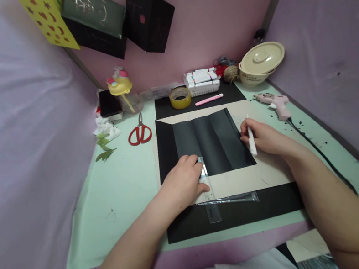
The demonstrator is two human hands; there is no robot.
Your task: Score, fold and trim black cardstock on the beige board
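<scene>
In the middle of the frame, on a pale board point(243, 183) atop the green-covered tabletop point(126, 185), a black sheet point(210, 143) with several creases running roughly top to bottom. Over the middle of its lower edge, a clear ruler point(214, 214), upright in the frame and reaching down past the board. On the ruler's upper part, the left hand point(184, 182), fingers bent, thumb apart from them; pressing or pinching, cannot tell. At the sheet's right edge, the right hand point(263, 136), with a white pen point(252, 140) caught between its fingers; contact of fingertips with the edge too small to tell. For good work here, probably best to press the ruler flat with even weight, line it up squarely with the crease, and keep the sheet from sliding or springing up at its folds. Worth keeping the pen tip clear of the black surface against stray marks. At left, red-handled scissors point(140, 127); at right, a pink glue gun point(278, 105).
</scene>
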